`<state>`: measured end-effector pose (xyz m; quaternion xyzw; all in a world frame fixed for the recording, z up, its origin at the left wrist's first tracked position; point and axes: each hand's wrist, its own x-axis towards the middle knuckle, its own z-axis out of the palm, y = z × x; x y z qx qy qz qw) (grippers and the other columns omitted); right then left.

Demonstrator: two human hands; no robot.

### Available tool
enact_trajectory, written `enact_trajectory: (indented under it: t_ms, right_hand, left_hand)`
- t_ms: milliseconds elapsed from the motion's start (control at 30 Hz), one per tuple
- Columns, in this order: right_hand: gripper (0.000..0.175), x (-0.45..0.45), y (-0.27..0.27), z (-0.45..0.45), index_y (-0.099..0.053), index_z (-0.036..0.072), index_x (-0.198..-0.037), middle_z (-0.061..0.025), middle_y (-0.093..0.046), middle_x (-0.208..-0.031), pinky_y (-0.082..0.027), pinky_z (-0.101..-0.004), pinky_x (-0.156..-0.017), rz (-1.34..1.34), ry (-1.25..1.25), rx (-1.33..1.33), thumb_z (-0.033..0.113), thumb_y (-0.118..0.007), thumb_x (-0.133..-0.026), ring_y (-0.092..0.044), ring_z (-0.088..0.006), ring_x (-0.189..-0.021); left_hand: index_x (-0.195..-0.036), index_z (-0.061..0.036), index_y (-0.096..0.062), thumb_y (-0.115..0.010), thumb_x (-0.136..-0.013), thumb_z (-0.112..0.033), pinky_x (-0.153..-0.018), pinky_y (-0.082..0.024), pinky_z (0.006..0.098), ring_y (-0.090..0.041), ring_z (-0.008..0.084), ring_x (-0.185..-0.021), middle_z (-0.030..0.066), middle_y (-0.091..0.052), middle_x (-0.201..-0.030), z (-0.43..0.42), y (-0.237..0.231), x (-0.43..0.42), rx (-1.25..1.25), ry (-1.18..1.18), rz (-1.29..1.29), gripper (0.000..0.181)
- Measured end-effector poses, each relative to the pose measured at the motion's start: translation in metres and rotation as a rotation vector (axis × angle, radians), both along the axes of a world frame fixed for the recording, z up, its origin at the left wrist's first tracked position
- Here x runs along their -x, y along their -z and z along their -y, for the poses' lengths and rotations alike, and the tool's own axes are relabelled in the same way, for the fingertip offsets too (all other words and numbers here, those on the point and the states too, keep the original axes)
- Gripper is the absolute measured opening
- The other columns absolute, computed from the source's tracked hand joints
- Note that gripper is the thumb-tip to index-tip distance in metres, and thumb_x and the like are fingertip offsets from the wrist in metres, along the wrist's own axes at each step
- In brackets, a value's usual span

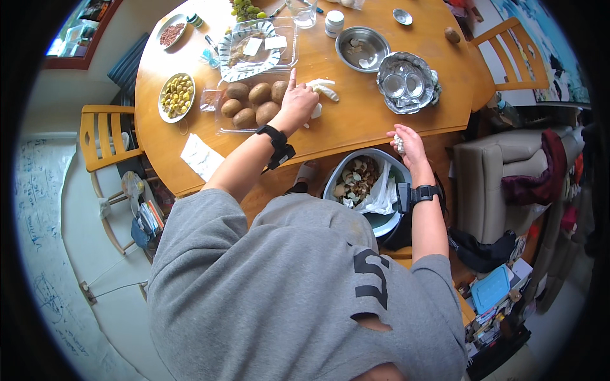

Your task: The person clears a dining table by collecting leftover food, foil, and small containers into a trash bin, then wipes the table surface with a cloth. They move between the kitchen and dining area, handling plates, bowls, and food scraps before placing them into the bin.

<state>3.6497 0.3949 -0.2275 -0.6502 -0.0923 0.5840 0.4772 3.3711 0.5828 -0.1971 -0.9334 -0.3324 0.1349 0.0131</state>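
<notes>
My left hand [301,102] is over the right edge of a clear plastic clamshell box [224,125] of brown kiwifruit [259,93]. Its index finger points forward and the others curl under; whether they grip anything is hidden. Crumpled white pieces [326,90], perhaps tissue, lie beside that hand on the wooden table [352,119]. Just off the table's front edge, my right hand [411,145] holds a small crumpled white wad [399,143] in its fingers. Under it stands a waste bin [338,164] with peels and shells [357,178] and a white plastic bag [381,193].
A steel bowl [350,35] holds shell bits, right of a white jar [334,23]. Further right sits a foil-lined bowl [405,107] with small foil cups. Plates of yellow pieces [176,97] and reddish nuts [171,34] stand left. A folded paper [202,155] lies near the front edge.
</notes>
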Motion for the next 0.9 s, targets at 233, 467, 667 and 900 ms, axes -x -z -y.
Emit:
enact_trajectory:
  t_ms: [233, 467, 667, 900]
  right_hand:
    - [0.032, 0.032, -0.04, -0.016, -0.051, -0.001, -0.12, -0.0092, -0.065, -0.09, -0.049, -0.0212, -0.058, 0.051, -0.248, -0.047, 0.016, -0.056, -0.094, -0.058, -0.0093, -0.064]
    - [0.026, 0.044, -0.062, -0.025, -0.054, 0.001, -0.112, -0.0046, -0.061, -0.081, -0.049, -0.0232, -0.06, 0.088, -0.272, -0.095, 0.016, -0.06, -0.092, -0.057, -0.01, -0.066]
    - [0.027, 0.029, -0.057, 0.01, -0.054, 0.003, -0.111, -0.002, -0.057, -0.081, -0.047, -0.0236, -0.059, 0.033, -0.134, 0.062, 0.024, -0.057, -0.095, -0.056, -0.0101, -0.067]
    - [0.071, 0.014, -0.081, 0.013, -0.031, 0.015, -0.144, -0.0058, -0.056, -0.111, -0.047, -0.0238, -0.069, 0.115, 0.185, -0.374, 0.043, -0.066, -0.088, -0.057, -0.0125, -0.09]
  left_hand:
    - [-0.104, -0.0055, -0.058, -0.068, -0.08, -0.005, -0.076, -0.05, 0.0348, -0.062, 0.021, -0.086, 0.0085, -0.064, -0.09, 0.001, -0.028, -0.013, 0.719, -0.493, 1.198, 0.026]
    - [-0.127, -0.0028, -0.052, -0.065, -0.085, -0.001, -0.087, -0.047, 0.0293, -0.062, 0.0139, -0.094, 0.004, -0.065, -0.107, -0.007, -0.037, -0.016, 1.617, -0.648, 1.496, 0.044]
    - [-0.116, -0.0039, -0.056, -0.062, -0.084, -0.001, -0.084, -0.048, 0.0307, -0.062, 0.0166, -0.094, 0.006, -0.065, -0.104, 0.005, -0.033, -0.074, 1.594, -0.651, 1.362, 0.033]
    - [-0.107, -0.0021, -0.06, -0.068, -0.078, -0.009, -0.078, -0.049, 0.0321, -0.061, 0.0187, -0.086, 0.0066, -0.064, -0.097, 0.058, -0.055, -0.165, 1.458, -0.335, 1.085, 0.031]
